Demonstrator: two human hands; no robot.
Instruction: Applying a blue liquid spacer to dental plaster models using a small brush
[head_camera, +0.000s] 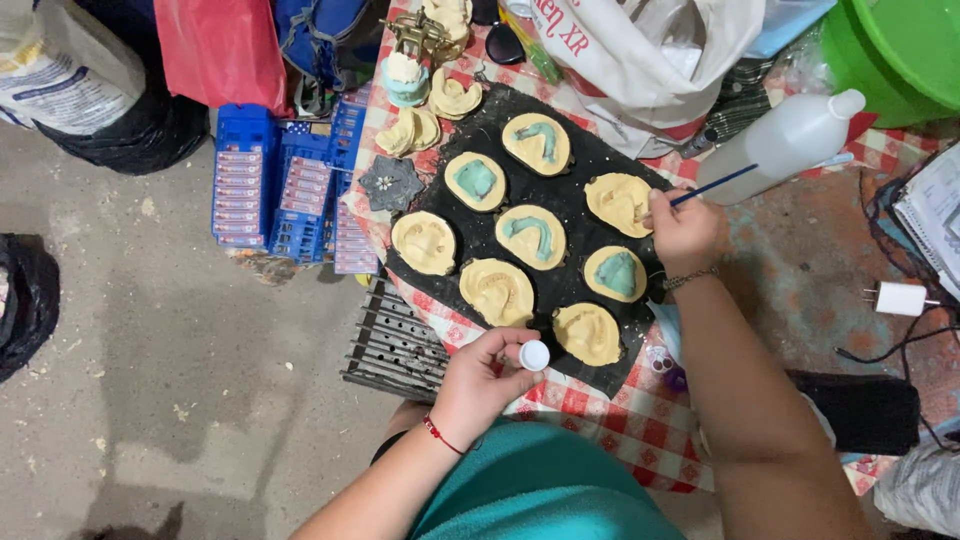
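left hand (478, 380): red cord bracelet | right hand (683, 230): thin beaded bracelet | arms bare | teal garment

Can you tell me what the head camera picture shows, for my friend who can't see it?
The right hand holds a thin blue brush to a yellow dental cast, one of eight on a black mat. The left hand holds a small white-capped bottle over the checkered cloth.

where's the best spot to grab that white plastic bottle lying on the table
Grip the white plastic bottle around its broad middle, coming from above. It lies on its side with the cap pointing up-right, so the round body is exposed; the neck narrows and would probably slip.
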